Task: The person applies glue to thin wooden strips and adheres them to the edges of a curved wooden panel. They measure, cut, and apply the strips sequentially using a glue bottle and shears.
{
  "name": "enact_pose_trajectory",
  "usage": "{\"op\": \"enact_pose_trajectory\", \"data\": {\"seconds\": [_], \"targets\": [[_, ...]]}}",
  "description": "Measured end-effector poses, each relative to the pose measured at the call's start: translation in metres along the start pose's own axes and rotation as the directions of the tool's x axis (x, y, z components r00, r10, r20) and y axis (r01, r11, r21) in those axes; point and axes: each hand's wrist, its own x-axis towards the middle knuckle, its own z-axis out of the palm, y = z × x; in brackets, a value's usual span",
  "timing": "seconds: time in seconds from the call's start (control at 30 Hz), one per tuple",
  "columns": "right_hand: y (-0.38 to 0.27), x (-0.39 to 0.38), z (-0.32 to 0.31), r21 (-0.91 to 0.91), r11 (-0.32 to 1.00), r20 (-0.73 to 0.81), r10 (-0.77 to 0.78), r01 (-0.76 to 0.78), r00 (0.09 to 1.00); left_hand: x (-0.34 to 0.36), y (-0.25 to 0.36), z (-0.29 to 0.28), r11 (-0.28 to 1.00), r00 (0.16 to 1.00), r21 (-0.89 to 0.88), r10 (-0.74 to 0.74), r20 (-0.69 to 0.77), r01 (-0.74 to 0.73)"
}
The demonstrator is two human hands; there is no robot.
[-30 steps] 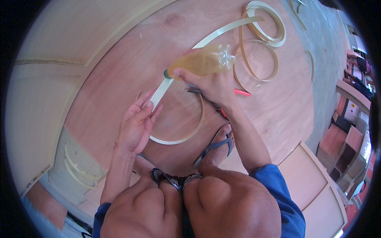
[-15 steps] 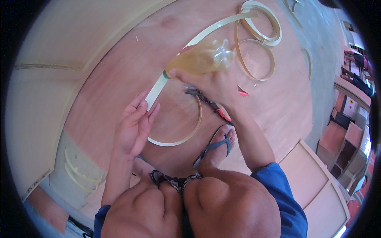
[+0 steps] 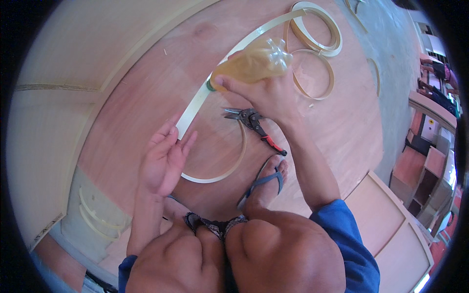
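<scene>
My right hand (image 3: 266, 93) is closed round a clear, crumpled plastic bottle (image 3: 251, 63) of yellowish liquid. The bottle is tipped, and its green cap (image 3: 210, 85) points down-left onto the pale edging strip (image 3: 198, 100). Between thumb and fingers, my left hand (image 3: 163, 154) pinches the strip's near end. From there the strip runs up and right to a coil (image 3: 337, 36) on the pinkish wooden board (image 3: 141, 97). Below my right hand lie tin snips (image 3: 254, 122) with red and black handles, their jaws apart.
A thin loop of strip (image 3: 215, 179) curves near my sandalled foot (image 3: 266, 180). A pale panel (image 3: 53, 122) rises on the left. Wooden panels (image 3: 386, 219) lie at right, with cabinets (image 3: 425, 171) beyond. Strip offcuts (image 3: 93, 217) rest on the floor.
My right hand and the bottle have moved slightly up and right along the strip, showing more of the snips. My left hand stays on the strip's end.
</scene>
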Motion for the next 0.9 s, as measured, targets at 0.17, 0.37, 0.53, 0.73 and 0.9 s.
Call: {"op": "enact_pose_trajectory", "data": {"seconds": [0.17, 0.37, 0.53, 0.73, 0.9], "targets": [[0.015, 0.004, 0.001, -0.074, 0.975, -0.091, -0.215, 0.209, 0.972, 0.0, 0.001, -0.002, 1.0, 0.999, -0.013, 0.009, 0.041, -0.009], [0.027, 0.029, -0.009, -0.03, 0.999, -0.223, 0.024, -0.032, 0.974, 0.0, 0.001, 0.003, 0.998, 1.0, 0.066, 0.016, 0.002, -0.016], [0.019, 0.019, -0.003, 0.1, 0.995, -0.057, 0.025, -0.019, 0.998, 0.002, 0.001, 0.01, 0.991, 1.0, 0.131, 0.019, 0.011, -0.02], [0.009, 0.02, -0.001, 0.067, 0.997, -0.048, -0.022, 0.026, 0.999, 0.003, 0.0, 0.016, 0.98, 0.998, 0.195, 0.05, -0.036, -0.042], [0.009, 0.023, 0.001, 0.064, 0.997, -0.107, -0.046, 0.053, 0.993, 0.003, -0.002, 0.016, 0.968, 0.999, 0.249, 0.038, -0.012, -0.033]]}}
